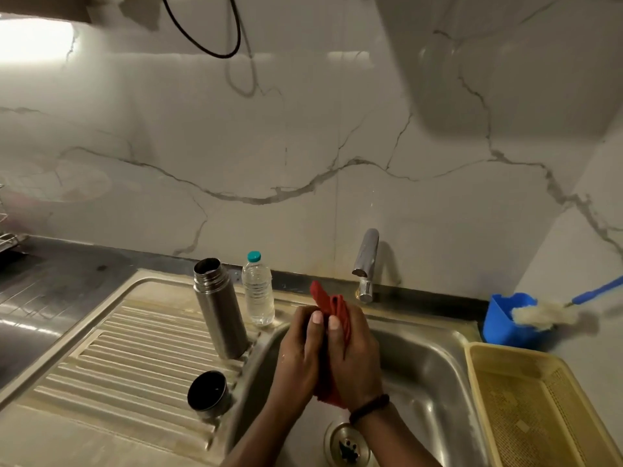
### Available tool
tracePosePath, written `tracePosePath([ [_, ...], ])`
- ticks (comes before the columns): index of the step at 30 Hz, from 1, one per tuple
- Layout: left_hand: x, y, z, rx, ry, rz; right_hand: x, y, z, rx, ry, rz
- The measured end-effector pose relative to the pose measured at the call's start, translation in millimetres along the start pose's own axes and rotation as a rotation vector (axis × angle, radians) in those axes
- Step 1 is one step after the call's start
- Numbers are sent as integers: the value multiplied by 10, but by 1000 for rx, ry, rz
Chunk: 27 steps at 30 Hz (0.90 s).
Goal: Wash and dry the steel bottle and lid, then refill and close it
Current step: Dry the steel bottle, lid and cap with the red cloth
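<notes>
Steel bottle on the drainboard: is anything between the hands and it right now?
No object stands between, but both the left hand and right hand are wrapped around the red cloth over the sink basin. The open steel bottle stands upright to their left.

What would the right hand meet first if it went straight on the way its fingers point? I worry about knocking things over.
Probably the tap: the right hand, wrapped round the red cloth, points up and away over the sink. Depth is unclear, so it might reach the wall instead.

steel drainboard (111, 348), open steel bottle (220, 311) upright, lid (209, 394), plastic water bottle (258, 291) beside
</notes>
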<state>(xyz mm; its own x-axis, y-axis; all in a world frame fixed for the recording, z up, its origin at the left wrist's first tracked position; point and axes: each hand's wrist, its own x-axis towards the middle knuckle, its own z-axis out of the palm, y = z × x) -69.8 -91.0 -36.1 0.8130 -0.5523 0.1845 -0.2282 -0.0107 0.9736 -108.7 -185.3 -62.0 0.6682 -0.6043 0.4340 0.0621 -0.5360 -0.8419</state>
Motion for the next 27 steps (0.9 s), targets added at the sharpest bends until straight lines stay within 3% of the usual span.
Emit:
tracePosePath([
  [3,74,9,-3,150,6,215,89,-197,-30,192,23,265],
  [8,197,5,-93,462,-208,415,222,-58,-187,380,-160,716],
  [15,283,-36,-121,654,-422,596,192,9,-374,542,-242,961],
  [17,274,-41,-94,574,-420,537,189,39,-410,565,-230,939],
  [20,188,-66,57,260,-237,169,211,6,-411,600,-100,943],
  [23,151,-167,186,41,-86,-144,267,43,-386,431,15,763],
  [27,121,-181,283,-116,-126,-221,224,15,-341,306,2,547],
])
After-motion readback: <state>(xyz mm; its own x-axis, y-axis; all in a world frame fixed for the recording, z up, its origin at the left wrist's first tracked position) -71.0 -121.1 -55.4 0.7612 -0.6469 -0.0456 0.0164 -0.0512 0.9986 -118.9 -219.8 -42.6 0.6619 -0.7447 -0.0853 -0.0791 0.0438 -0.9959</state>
